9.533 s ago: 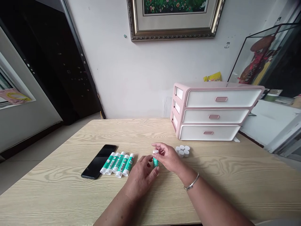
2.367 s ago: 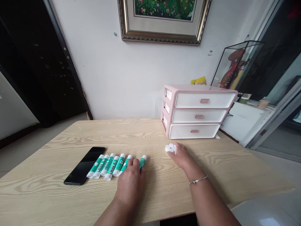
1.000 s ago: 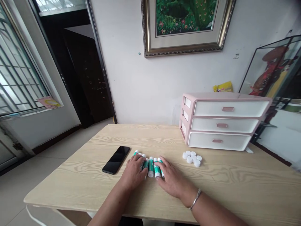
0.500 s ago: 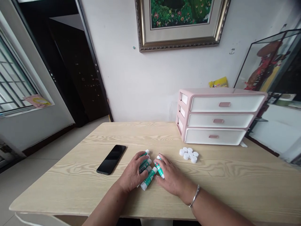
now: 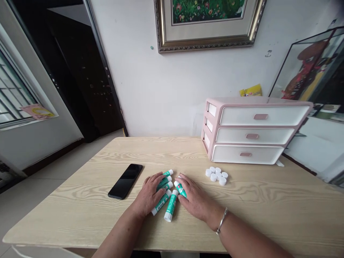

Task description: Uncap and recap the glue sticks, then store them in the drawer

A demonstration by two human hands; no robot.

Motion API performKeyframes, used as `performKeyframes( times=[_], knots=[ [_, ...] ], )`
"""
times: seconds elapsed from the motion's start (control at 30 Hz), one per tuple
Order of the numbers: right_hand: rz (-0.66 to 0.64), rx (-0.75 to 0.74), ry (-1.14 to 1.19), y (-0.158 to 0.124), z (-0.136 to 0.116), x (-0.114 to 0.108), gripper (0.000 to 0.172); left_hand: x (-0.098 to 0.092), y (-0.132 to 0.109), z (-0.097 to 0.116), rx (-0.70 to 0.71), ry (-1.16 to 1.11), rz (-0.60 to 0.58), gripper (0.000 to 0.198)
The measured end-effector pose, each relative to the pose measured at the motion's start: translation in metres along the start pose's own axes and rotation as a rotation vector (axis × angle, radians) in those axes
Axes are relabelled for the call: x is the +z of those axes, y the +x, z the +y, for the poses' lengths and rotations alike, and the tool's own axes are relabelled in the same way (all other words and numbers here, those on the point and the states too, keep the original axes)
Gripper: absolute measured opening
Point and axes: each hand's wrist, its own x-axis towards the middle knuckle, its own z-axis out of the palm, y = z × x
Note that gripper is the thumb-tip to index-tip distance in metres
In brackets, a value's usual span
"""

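Note:
Several green-and-white tubes that look like glue sticks lie together on the table. My left hand (image 5: 150, 191) rests over the left ones, fingers draped across a glue stick (image 5: 164, 181) and thumb apart, without a closed grip. Below its thumb lies another glue stick (image 5: 161, 203), label showing. My right hand (image 5: 195, 197), with a silver bangle at the wrist, curls its fingers and thumb around a tilted glue stick (image 5: 180, 189), partly hidden by the hand. Between the hands, one glue stick (image 5: 171, 206) points toward me, touched by neither hand.
Small white caps (image 5: 216, 175) sit in a cluster right of my hands. A black phone (image 5: 125, 181) lies to the left. At the back right of the wooden table (image 5: 80, 211) stands a pink-and-white drawer unit (image 5: 252, 134), with a yellow packet (image 5: 251, 90) behind its top.
The glue sticks under my left hand have spread into a fan, and the lowest pair has come apart. My left hand has shifted slightly left. The camera view has tilted a little.

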Motion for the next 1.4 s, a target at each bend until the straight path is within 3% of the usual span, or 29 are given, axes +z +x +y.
performKeyframes(
  times=[0.5, 0.7, 0.83, 0.97, 1.1, 1.2, 1.4],
  knots=[
    [0.202, 0.117, 0.278, -0.003, 0.003, 0.0, 0.036, 0.0, -0.003, -0.004, -0.157, -0.268, 0.099, 0.041],
    [0.3, 0.269, 0.413, 0.004, 0.007, 0.0, 0.036, -0.014, 0.002, 0.008, -0.259, -0.262, 0.082, 0.051],
    [0.358, 0.295, 0.649, 0.017, -0.003, -0.009, 0.037, -0.029, 0.01, 0.016, -0.257, -0.271, 0.134, 0.051],
    [0.445, 0.33, 0.901, 0.04, -0.026, -0.028, 0.035, -0.045, 0.027, 0.029, -0.317, -0.444, 0.233, 0.048],
    [0.488, 0.324, 1.157, 0.066, -0.037, -0.042, 0.035, -0.054, 0.049, 0.044, -0.285, -0.851, 0.274, 0.045],
    [0.348, 0.273, 1.464, 0.078, -0.032, -0.046, 0.033, -0.058, 0.062, 0.053, -0.228, -1.223, 0.153, 0.039],
    [-0.291, 0.155, 1.885, 0.072, -0.013, -0.052, 0.053, -0.052, 0.066, 0.05, -0.123, -1.725, -0.266, 0.06]
  ],
)
